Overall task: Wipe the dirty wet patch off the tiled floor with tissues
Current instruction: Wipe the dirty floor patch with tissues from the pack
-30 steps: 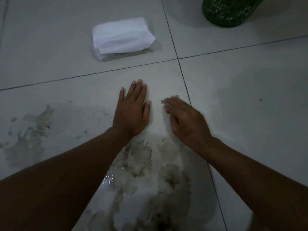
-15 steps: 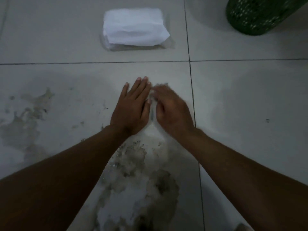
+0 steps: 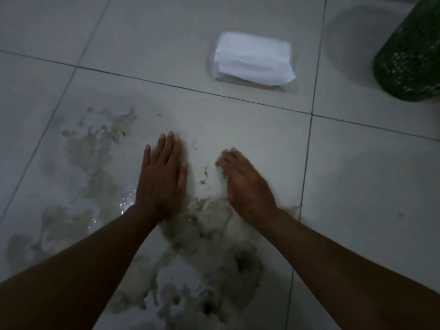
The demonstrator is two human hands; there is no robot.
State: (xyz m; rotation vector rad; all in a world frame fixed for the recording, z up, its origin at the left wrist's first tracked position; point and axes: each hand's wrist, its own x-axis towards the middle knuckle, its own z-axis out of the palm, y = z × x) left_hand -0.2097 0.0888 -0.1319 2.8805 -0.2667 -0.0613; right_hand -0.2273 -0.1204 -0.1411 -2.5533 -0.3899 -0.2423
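Dirty wet patch (image 3: 209, 253) spread beneath and behind both wrists. Left hand (image 3: 162, 177) lay flat, fingers straight, holding nothing; right hand (image 3: 245, 184) likewise flat, slightly blurred. Beyond the right hand sat the tissues (image 3: 252, 60); farther right, a green basket (image 3: 409, 58).

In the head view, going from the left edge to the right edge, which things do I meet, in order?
Left hand → right hand → tissue pack → green basket. The dirty patch spreads under both hands, so I leave it out.

Right hand (image 3: 247, 184) — apart from left hand (image 3: 162, 179)
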